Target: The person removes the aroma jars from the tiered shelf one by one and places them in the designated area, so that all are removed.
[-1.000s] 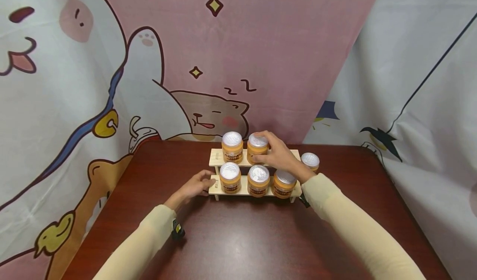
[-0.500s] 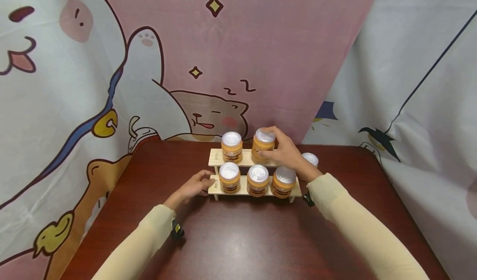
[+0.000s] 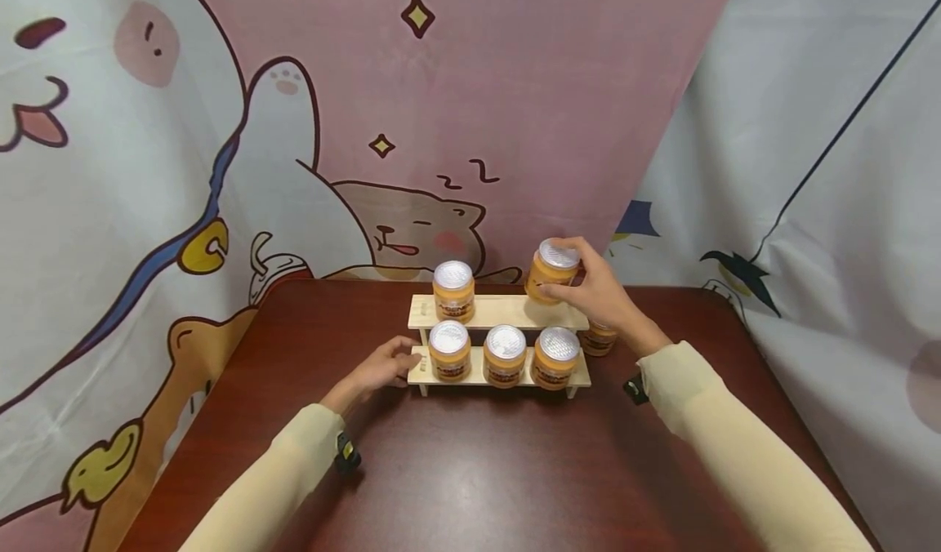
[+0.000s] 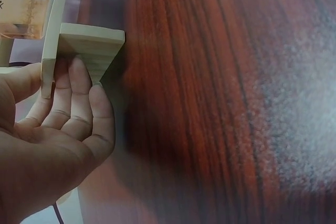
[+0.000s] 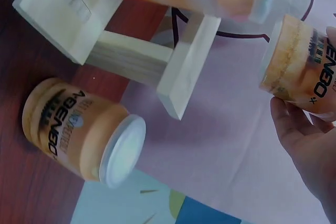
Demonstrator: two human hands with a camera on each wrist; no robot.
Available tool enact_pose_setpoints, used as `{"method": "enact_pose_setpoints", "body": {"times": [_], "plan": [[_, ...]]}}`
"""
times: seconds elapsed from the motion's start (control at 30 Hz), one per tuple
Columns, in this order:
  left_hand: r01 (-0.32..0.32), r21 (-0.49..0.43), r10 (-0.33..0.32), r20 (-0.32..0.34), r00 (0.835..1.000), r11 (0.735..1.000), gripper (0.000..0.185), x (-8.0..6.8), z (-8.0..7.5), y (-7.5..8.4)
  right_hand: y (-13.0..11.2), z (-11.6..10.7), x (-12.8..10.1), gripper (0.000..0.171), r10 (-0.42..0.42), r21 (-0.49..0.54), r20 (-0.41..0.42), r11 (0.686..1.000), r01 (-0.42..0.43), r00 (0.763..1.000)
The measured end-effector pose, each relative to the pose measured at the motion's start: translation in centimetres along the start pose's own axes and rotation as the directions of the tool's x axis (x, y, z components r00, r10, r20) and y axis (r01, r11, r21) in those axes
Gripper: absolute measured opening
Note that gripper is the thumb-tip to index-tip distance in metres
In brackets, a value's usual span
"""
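1. Wooden and pale, the two-tier rack (image 3: pixel 500 311) is standing on the dark red table (image 3: pixel 470 462), and the left hand (image 3: pixel 380 367) is resting against its left end with relaxed fingers (image 4: pixel 79 90) touching the side piece, curled round nothing.
2. One jar (image 3: pixel 452 289) is sitting on the upper shelf at the left; three more (image 3: pixel 504 354) are lining the lower shelf.
3. Black lettering reading "OGNEBO" or similar is showing on the orange label of the held jar (image 5: pixel 307 72); I cannot read it surely.
4. The right hand (image 3: pixel 599 291) is pinching this silver-lidded jar, holding it tilted above the rack's right end.
5. Another jar (image 5: pixel 81 129) is standing on the table just beside the rack.
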State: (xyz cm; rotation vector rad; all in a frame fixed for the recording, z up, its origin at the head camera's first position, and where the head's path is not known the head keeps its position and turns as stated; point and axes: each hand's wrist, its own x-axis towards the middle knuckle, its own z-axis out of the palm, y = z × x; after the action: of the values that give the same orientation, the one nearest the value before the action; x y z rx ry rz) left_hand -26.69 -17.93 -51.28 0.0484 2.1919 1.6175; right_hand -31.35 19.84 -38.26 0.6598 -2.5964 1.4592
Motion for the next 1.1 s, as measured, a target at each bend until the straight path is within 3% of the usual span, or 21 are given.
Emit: {"method": "enact_pose_setpoints", "body": {"times": [0.3,0.6,0.8,0.93,1.1], "plan": [[0.011,-0.007,-0.011,-0.012,1.000,1.000,0.035,0.0,0.0,0.0,-0.8,-1.4,-0.5,0.073,-0.027,-0.038,-0.026,0.999,0.026,0.999],[0.006,0.002,-0.006,-0.001,1.000,1.000,0.036,0.0,0.0,0.0,-1.3,-2.4,-1.6,0.068,0.001,-0.037,-0.055,0.999,-0.003,0.998],[0.010,-0.007,-0.010,-0.024,1.000,1.000,0.038,-0.8,-0.5,-0.5,-1.7,-2.4,-2.1,0.070,-0.013,-0.046,-0.043,0.999,0.011,0.999],[0.016,0.007,-0.016,-0.036,0.999,1.000,0.039,-0.7,-0.6,-0.6,-1.7,-2.9,-2.8,0.074,-0.051,-0.084,-0.071,0.995,0.045,0.996],[0.031,0.026,-0.031,-0.028,0.999,0.999,0.038,0.3,-0.1,0.0,-1.5,-4.3,-4.8,0.076,-0.127,-0.103,-0.163,0.988,0.111,0.978]]}}
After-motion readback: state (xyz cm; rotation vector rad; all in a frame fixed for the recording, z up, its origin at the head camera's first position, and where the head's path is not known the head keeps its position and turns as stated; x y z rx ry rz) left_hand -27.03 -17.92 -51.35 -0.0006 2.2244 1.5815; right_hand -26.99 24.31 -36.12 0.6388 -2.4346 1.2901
